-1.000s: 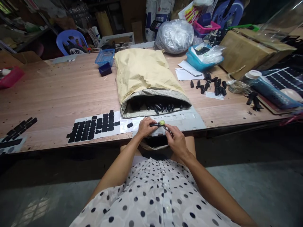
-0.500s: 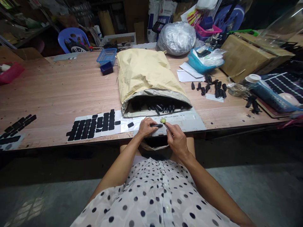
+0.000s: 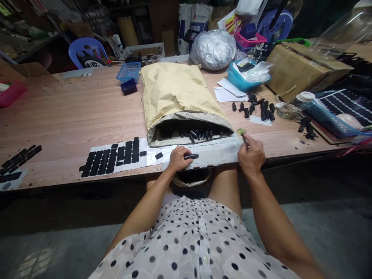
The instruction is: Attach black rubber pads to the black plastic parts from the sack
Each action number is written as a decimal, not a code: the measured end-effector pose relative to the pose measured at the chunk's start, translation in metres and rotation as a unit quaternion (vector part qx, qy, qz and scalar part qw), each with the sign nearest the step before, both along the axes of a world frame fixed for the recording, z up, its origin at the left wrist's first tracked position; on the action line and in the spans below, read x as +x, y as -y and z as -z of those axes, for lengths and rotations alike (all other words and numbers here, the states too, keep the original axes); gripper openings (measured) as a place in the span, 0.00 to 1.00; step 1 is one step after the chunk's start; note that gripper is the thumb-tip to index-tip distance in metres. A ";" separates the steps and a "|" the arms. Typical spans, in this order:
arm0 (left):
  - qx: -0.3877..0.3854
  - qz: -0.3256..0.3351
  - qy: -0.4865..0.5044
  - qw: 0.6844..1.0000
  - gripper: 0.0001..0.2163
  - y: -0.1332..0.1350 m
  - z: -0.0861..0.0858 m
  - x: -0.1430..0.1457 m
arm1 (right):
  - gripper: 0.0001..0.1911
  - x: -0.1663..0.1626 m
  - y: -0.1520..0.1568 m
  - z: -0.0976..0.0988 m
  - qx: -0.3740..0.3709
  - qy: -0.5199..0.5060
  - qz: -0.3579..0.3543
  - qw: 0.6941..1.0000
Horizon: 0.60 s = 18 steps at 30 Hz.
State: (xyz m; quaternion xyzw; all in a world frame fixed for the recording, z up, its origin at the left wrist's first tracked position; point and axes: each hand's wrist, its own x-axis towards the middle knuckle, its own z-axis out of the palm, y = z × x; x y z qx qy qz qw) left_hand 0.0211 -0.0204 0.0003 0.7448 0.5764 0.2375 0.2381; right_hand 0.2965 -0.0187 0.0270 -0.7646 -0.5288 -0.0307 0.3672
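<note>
My left hand (image 3: 178, 158) rests at the table's front edge, closed on a small black tapered piece (image 3: 192, 156) that lies level and points right. Farther right, my right hand (image 3: 252, 155) grips the thin handle of a tool with a round yellow-green head (image 3: 241, 131), held head up at the right end of the pale board (image 3: 221, 151). Behind my hands lies a yellow paper sack (image 3: 180, 89), its mouth open toward me. Inside its mouth are several black tapered pieces (image 3: 200, 134). One black patch (image 3: 159, 155) lies left of my left hand.
Rows of black patches (image 3: 112, 159) lie on a white sheet to the left. Loose black parts (image 3: 263, 110) are scattered at right, near a teal basket (image 3: 247, 75) and a cardboard box (image 3: 302, 71). Below the table edge, another sack's mouth (image 3: 193, 182) shows between my legs.
My right hand has moved right with the round-headed tool, away from the black piece. My left hand stays in place, still holding that piece. The view has shifted slightly.
</note>
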 end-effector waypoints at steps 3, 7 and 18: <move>-0.007 -0.002 0.003 1.000 0.06 0.001 0.001 0.001 | 0.24 0.031 -0.029 0.005 -0.113 0.005 0.075 0.991; -0.018 0.003 0.007 1.000 0.05 -0.003 0.003 -0.002 | 0.25 0.042 -0.046 0.019 -0.187 0.011 0.091 0.978; 0.026 0.171 0.027 0.985 0.15 0.067 0.008 -0.004 | 0.21 0.032 -0.048 0.048 -0.090 0.082 0.088 0.989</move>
